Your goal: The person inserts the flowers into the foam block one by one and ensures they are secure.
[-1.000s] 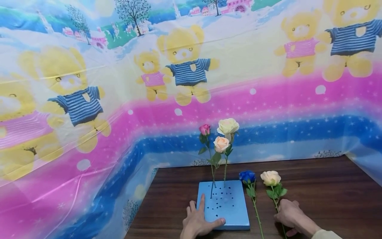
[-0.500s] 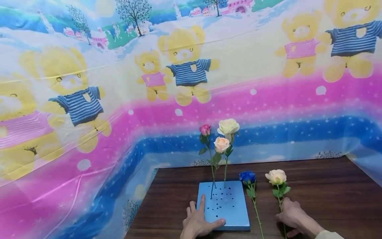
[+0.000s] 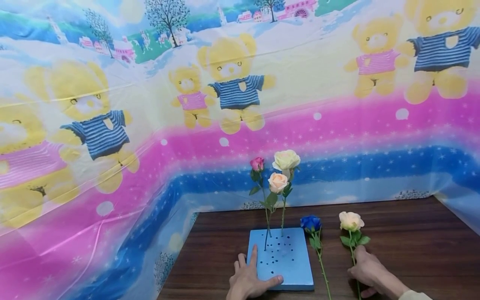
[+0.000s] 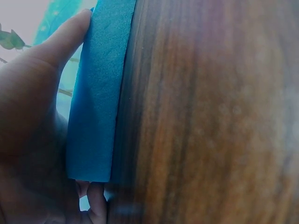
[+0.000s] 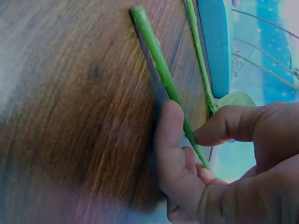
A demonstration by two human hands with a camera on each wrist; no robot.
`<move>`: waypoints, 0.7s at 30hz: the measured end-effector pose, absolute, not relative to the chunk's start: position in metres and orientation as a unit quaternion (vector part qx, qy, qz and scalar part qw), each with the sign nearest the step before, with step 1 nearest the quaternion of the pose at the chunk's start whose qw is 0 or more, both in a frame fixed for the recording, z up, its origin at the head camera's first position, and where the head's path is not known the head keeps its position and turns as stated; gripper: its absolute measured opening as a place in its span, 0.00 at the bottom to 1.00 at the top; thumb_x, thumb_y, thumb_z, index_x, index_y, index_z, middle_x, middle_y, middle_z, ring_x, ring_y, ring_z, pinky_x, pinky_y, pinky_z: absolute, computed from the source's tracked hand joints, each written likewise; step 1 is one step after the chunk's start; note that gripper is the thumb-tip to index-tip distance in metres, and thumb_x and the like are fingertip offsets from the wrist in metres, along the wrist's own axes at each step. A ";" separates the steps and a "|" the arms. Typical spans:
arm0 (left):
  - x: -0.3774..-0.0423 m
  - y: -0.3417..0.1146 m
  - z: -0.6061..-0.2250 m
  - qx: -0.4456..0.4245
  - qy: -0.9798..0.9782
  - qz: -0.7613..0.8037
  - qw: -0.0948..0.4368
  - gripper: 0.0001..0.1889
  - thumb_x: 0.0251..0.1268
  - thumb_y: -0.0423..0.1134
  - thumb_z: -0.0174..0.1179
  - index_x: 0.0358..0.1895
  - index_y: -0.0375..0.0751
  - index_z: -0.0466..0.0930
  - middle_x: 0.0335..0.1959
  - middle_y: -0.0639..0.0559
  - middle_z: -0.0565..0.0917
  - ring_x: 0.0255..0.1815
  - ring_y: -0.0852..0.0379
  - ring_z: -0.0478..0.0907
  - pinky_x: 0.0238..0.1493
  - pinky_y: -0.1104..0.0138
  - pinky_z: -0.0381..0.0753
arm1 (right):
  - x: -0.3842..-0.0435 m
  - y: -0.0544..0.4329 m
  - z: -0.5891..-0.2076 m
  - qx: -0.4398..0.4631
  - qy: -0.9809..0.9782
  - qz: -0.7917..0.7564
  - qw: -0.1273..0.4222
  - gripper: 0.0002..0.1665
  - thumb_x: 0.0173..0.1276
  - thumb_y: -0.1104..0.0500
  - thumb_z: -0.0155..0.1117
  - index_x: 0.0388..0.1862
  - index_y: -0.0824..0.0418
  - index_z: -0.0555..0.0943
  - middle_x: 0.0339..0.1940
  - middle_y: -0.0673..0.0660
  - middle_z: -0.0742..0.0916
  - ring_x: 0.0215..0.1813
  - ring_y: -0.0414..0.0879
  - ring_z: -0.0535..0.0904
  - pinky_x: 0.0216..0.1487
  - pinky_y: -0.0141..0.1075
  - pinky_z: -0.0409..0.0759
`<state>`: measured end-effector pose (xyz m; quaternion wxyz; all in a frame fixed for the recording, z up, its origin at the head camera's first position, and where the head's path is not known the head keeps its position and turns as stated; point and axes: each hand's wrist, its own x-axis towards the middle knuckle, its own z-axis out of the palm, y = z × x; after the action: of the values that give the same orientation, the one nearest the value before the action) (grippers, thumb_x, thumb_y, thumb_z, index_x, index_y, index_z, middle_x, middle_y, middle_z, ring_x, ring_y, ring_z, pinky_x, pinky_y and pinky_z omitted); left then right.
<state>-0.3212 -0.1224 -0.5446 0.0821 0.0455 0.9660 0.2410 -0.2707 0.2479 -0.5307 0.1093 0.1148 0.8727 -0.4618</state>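
My right hand [image 3: 369,268] pinches the green stem [image 5: 161,70] of a cream rose [image 3: 351,221] low over the table, between thumb and fingers. The flower head points to the back of the table. My left hand [image 3: 248,277] rests spread on the near left corner of a light blue foam block [image 3: 296,273] with several small holes. In the left wrist view its thumb [image 4: 70,39] lies over the block's edge. Standing in the block are a pink rose [image 3: 257,163], a white rose [image 3: 286,160] and a peach rose [image 3: 278,183]. A blue rose [image 3: 311,223] lies between block and right hand.
The dark wooden table [image 3: 416,241] extends to the right of the right hand. Behind it and along the left side hangs a cloth backdrop [image 3: 318,91] printed with teddy bears. The upright stems rise from the back left part of the block.
The cream rose has shifted to the right, away from the blue rose, its head swinging right, while the right hand has moved slightly right. The left hand and block stay put.
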 end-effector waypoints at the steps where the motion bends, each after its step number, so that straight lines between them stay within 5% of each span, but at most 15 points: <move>1: -0.321 -0.123 -0.545 0.045 0.966 0.242 0.083 0.70 0.51 0.85 0.72 0.93 0.55 0.53 0.76 0.28 0.65 0.65 0.31 0.70 0.37 0.35 0.74 | -0.270 0.248 -0.532 0.114 0.871 -0.466 0.103 0.24 0.77 0.71 0.68 0.59 0.73 0.63 0.49 0.74 0.75 0.48 0.66 0.79 0.31 0.49 0.91; 10: -0.322 -0.122 -0.546 0.045 0.965 0.245 0.085 0.70 0.51 0.86 0.71 0.93 0.54 0.53 0.76 0.28 0.65 0.66 0.31 0.70 0.37 0.35 0.75 | -0.266 0.248 -0.537 0.101 0.861 -0.496 0.050 0.33 0.77 0.72 0.63 0.71 0.70 0.57 0.58 0.83 0.72 0.48 0.67 0.80 0.29 0.50 0.90; 21: -0.322 -0.123 -0.545 0.044 0.965 0.241 0.088 0.70 0.52 0.85 0.71 0.93 0.55 0.53 0.78 0.27 0.65 0.68 0.29 0.70 0.39 0.33 0.75 | -0.276 0.252 -0.509 0.113 0.854 -0.496 0.111 0.30 0.86 0.68 0.54 0.73 0.68 0.48 0.60 0.88 0.71 0.55 0.73 0.83 0.37 0.53 0.91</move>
<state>-0.3217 -0.1232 -0.5450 0.0884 0.0438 0.9654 0.2412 -0.2757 0.2520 -0.5094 0.1106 0.1132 0.8538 -0.4960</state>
